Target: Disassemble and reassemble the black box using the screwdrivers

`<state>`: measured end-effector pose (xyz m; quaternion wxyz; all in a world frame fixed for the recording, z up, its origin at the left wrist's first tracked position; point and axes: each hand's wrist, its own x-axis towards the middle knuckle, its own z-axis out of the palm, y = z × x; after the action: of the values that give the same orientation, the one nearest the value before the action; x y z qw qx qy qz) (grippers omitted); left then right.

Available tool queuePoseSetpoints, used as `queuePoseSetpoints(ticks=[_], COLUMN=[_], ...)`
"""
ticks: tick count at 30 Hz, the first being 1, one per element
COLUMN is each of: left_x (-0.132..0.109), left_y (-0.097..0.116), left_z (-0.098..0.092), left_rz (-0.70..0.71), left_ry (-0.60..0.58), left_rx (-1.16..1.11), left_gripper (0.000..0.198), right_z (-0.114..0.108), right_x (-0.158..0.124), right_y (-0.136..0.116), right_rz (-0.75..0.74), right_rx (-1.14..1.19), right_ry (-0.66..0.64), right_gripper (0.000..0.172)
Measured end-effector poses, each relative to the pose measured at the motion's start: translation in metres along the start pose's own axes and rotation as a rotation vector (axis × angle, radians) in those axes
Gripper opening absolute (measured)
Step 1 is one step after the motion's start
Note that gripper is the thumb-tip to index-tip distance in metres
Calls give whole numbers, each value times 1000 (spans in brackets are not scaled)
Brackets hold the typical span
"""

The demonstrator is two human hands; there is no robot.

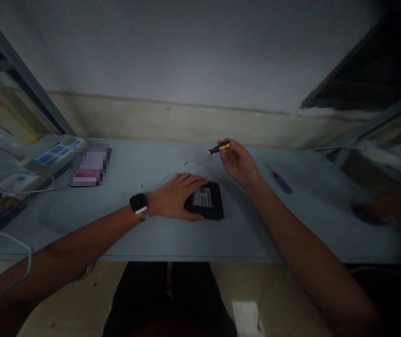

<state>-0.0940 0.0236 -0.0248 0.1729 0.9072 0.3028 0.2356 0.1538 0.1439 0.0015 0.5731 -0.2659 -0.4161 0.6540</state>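
A small black box with a white label lies on the pale blue table. My left hand, a dark watch on its wrist, rests on the box's left side with fingers curled over its top edge. My right hand hovers just behind the box, fingers closed around a screwdriver with a black and yellow handle. Its thin shaft points left and slightly down, with the tip above the table.
A second screwdriver with a red and blue handle lies on the table to the right. At the left are a white power strip, a blurred flat item and white cables. A wall runs behind the table.
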Motion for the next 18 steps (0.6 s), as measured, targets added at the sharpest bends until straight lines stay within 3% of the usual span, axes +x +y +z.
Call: queuePoseSetpoints(ticks=[2,4,7,9,13,18], left_x=[0,0,0,0,1,2], left_y=[-1,-3,-8,-13,-22,-23], left_z=[-2,-5,-7,-6,-2,-2], left_rz=[-21,-47,-131,-228,-365,-362], left_ry=[17,65,205,326,538,611], left_rx=[-31,-89,-206,-296,-451,-493], left_gripper=[95,75,34,18,20,22], right_z=[-12,-17,-17,-16,-11,-3], right_x=[4,9,12,12,9,4], right_y=[3,6,10,12,14,13], right_rz=[30,66,112,118,147,179], right_rx=[39,73,110,108,130,176], right_ry=[35,66,102,75,17,50], right_gripper=[22,19,14,15,14,12])
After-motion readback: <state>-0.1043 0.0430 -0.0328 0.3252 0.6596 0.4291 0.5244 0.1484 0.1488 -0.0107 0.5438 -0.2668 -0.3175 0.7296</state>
